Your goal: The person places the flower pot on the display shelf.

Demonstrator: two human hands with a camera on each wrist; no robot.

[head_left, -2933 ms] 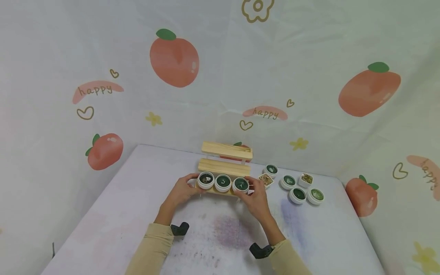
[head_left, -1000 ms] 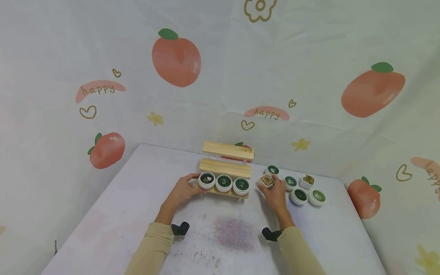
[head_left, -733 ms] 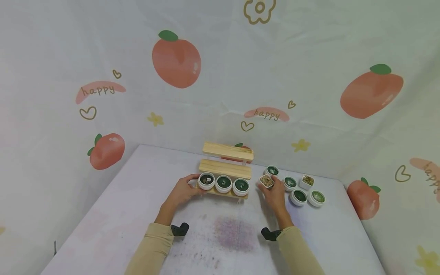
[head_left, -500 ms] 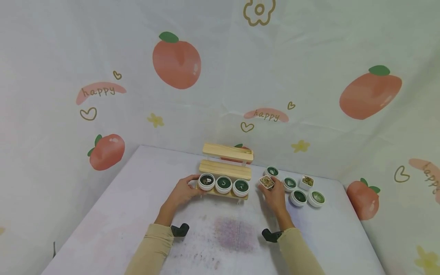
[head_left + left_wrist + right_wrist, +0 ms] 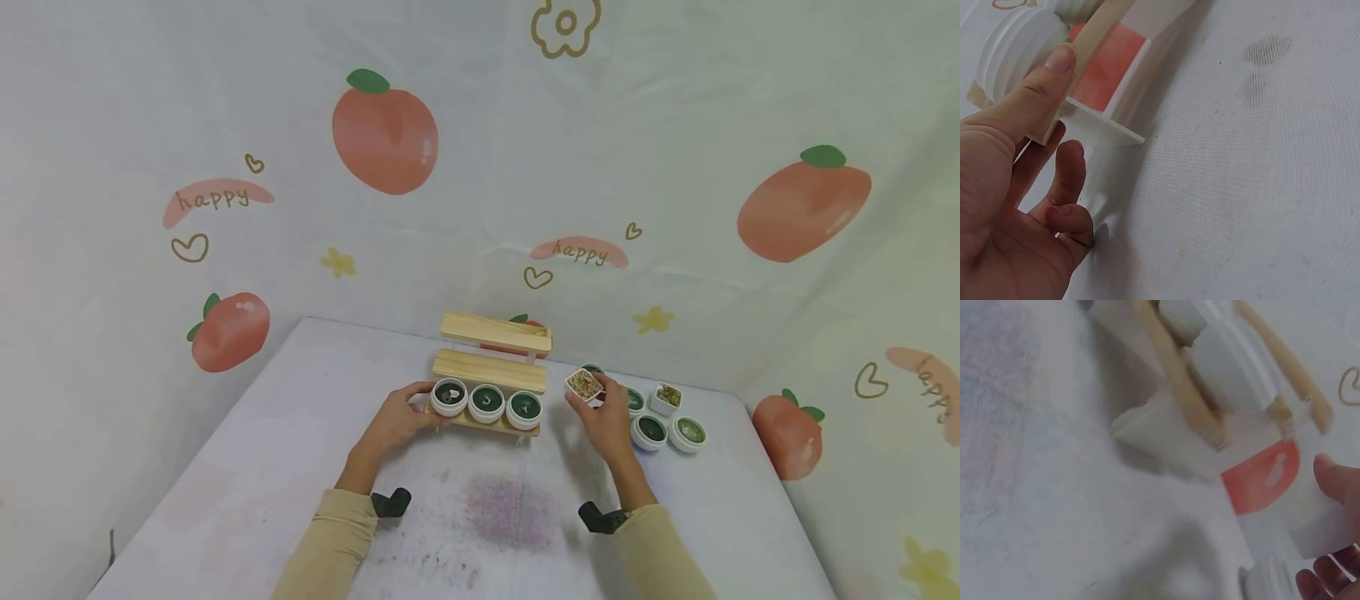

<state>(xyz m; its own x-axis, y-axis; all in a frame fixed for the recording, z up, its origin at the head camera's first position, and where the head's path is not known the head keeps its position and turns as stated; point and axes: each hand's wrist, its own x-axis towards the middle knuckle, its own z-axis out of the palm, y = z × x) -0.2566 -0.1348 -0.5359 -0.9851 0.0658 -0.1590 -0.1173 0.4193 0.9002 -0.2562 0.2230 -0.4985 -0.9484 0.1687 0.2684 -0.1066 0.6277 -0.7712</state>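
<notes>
My left hand (image 5: 397,417) grips the left end of the lowest board of a three-tier wooden stand (image 5: 489,371). In the left wrist view its thumb (image 5: 1060,59) lies along the board edge beside a white pot, with fingers underneath. Three round white pots with dark green tops, a left one (image 5: 450,397), a middle one (image 5: 486,402) and a right one (image 5: 523,408), sit in a row on that board. Held up right of the stand is a small square white pot (image 5: 583,385) with beige, speckled contents; my right hand (image 5: 611,421) pinches it between thumb and fingers.
Several more pots stand at the table's right: a square one (image 5: 667,397), a light green round one (image 5: 689,433) and a dark green round one (image 5: 649,432). Two round ones behind my right hand are partly hidden. A printed cloth wall (image 5: 420,250) rises behind the table.
My right hand has left the right end of the stand, taken hold of the square pot and raised it slightly. My left hand has stayed on the stand.
</notes>
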